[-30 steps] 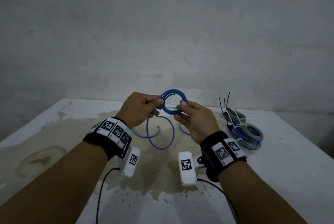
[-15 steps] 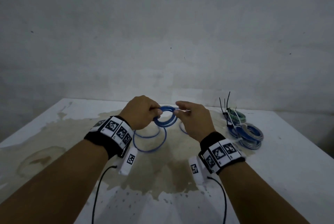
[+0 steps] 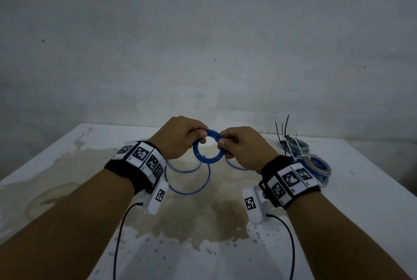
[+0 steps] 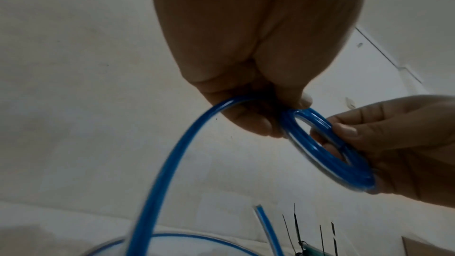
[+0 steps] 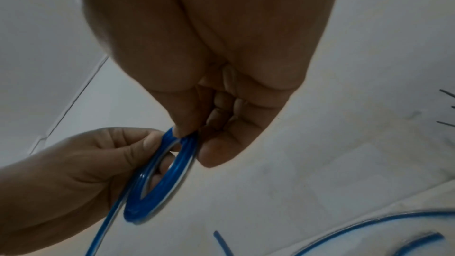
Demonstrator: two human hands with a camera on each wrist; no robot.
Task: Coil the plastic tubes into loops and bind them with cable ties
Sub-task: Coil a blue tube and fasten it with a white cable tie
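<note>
A blue plastic tube is wound into a small coil (image 3: 208, 158) that I hold above the table between both hands. My left hand (image 3: 195, 138) grips the coil's left side, thumb and fingers curled round it (image 4: 293, 116). My right hand (image 3: 222, 144) pinches the right side (image 5: 183, 137). The tube's loose length (image 3: 187, 189) hangs from the coil and lies in wide loops on the table (image 4: 157, 182). The tube's free end (image 4: 258, 206) shows low in the left wrist view.
At the right back of the white, stained table (image 3: 372, 212) lie several bound coils (image 3: 318, 165) in blue and green, with black cable ties (image 3: 284, 130) sticking up from them. A grey wall stands behind the table.
The coil tipped down and flat, then came back up facing me. Both hands have drawn closer together on it, and the hanging loop has shifted a little.
</note>
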